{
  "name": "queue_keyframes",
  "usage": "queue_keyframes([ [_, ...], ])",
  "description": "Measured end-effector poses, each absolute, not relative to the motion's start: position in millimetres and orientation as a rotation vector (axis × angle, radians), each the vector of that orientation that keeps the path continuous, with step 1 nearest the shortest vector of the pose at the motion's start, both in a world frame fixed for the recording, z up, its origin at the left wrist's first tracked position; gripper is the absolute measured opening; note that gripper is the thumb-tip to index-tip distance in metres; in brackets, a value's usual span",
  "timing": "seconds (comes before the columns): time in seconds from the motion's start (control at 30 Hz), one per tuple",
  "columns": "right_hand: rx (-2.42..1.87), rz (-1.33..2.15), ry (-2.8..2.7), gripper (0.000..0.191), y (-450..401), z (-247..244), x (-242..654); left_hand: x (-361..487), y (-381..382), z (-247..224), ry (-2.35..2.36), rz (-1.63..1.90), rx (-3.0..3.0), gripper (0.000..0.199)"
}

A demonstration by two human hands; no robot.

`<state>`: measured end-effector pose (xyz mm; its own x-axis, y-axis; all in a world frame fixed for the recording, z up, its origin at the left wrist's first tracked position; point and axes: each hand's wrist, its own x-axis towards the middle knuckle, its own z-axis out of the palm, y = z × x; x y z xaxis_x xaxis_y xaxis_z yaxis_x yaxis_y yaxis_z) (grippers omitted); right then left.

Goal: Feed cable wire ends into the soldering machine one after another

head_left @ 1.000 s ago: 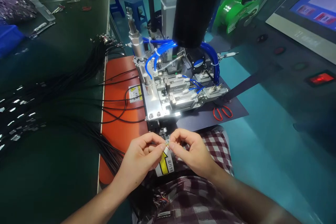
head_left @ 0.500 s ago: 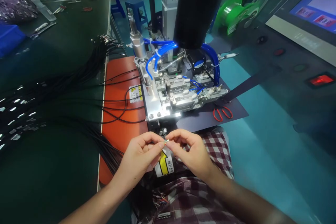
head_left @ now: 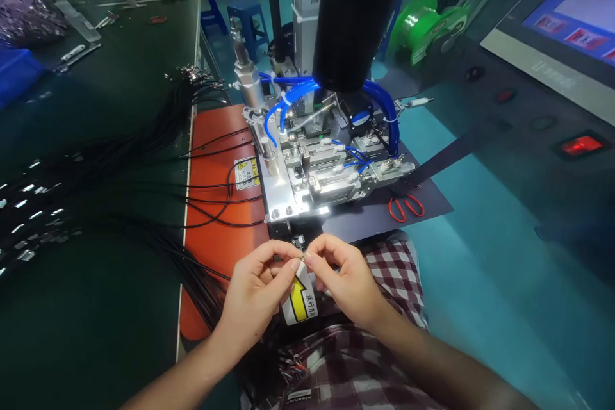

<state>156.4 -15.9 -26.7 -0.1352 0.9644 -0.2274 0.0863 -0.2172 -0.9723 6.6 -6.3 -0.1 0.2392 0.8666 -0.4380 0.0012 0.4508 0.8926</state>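
My left hand (head_left: 259, 285) and my right hand (head_left: 348, 282) meet fingertip to fingertip at the front of a metal machine (head_left: 327, 170). Each pinches between thumb and forefinger at a tiny item, mostly hidden by the fingertips; it looks like thin wire ends. Just below the fingers is a white label with a yellow arrow (head_left: 298, 301). Black cables (head_left: 204, 285) run in a bundle beside my left wrist. Loose coloured wire ends (head_left: 293, 368) lie lower down by the checked cloth over my lap.
Red-handled scissors (head_left: 406, 207) lie on the dark plate right of the machine. A black cylinder (head_left: 353, 32) hangs over the machine. Many cables spread over the dark table (head_left: 96, 307) at left. A control panel with a screen (head_left: 571, 19) stands at right, a green spool (head_left: 418, 22) behind.
My fingertips have closed together more, covering the small coloured wires that showed between them. The view has shifted slightly.
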Motion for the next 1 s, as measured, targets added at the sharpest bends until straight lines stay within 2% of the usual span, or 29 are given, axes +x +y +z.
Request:
queue_keyframes([
  [0.17,-1.31,1.543,-1.188,0.018,-13.2,-27.5,157.2,1.8,-2.4,-5.0,1.088,0.673,0.942,0.015],
  [1.0,-1.281,1.587,-1.246,0.014,-12.5,-29.2,159.4,3.5,-3.4,-9.8,1.211,0.656,0.824,0.022],
])
